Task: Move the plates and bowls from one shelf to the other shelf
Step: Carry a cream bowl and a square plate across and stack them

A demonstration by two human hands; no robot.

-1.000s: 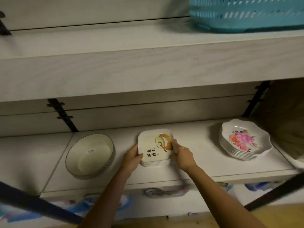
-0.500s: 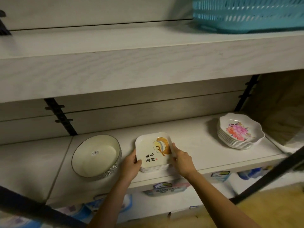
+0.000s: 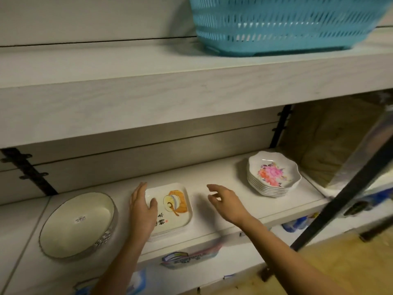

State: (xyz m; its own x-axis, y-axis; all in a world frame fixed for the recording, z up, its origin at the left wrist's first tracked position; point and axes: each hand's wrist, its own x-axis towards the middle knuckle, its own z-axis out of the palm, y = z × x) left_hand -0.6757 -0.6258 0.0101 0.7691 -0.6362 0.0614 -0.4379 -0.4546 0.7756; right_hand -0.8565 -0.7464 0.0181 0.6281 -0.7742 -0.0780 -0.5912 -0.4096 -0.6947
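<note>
The square plates (image 3: 170, 209) sit in a stack near the front of the lower shelf (image 3: 212, 226), between a round bowl (image 3: 78, 223) and the flowered plates (image 3: 273, 174). The left hand (image 3: 141, 209) lies flat on the stack's left edge, holding nothing; the right hand (image 3: 226, 202) hovers open beside it. It looks like a step between grips — next comes a two-sided hold. Three groups — one bowl, two stacks, their counts unclear.

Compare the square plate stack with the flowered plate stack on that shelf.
The square plate stack has straight edges and an orange picture with writing; the flowered plate stack has wavy rims and pink blossoms. The left hand overlaps the square stack; nothing touches the flowered one. Both are white.
</note>
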